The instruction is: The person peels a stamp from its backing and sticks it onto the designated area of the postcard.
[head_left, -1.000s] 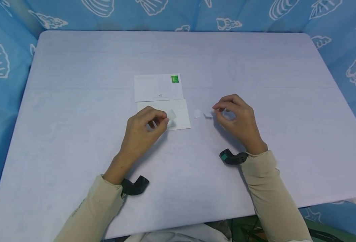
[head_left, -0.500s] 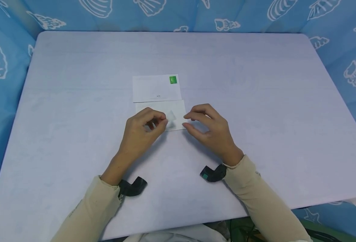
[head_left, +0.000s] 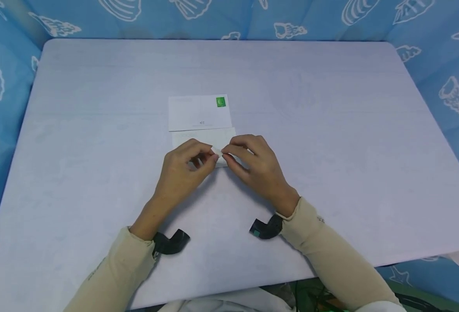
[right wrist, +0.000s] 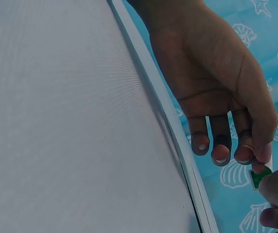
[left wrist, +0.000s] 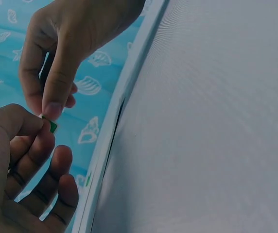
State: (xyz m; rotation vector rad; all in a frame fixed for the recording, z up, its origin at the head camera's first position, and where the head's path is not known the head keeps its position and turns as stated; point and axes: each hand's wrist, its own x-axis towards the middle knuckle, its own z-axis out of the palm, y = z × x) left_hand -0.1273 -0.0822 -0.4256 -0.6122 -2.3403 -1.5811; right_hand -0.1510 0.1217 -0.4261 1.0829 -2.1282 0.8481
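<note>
A small green postage stamp [right wrist: 259, 177] is held over the lower envelope [head_left: 186, 136], its pale side up in the head view [head_left: 215, 151]. My left hand [head_left: 188, 158] pinches it between thumb and fingertip, the other fingers spread loosely. From the opposite side, my right hand [head_left: 254, 160] pinches its edge with thumb and forefinger. In the left wrist view only a green corner of the stamp [left wrist: 53, 126] shows between the fingertips. Both hands cover much of the lower envelope's front part.
Just behind lies another white envelope [head_left: 196, 113], with a green stamp [head_left: 221, 102] on its upper right corner. A white-covered table [head_left: 331, 95] lies under everything. Blue shell-patterned cloth [head_left: 253, 19] hangs around its far and side edges.
My right hand has moved left from two small white scraps to the stamp and now pinches it. The scraps are no longer visible. My left hand has stayed nearly still.
</note>
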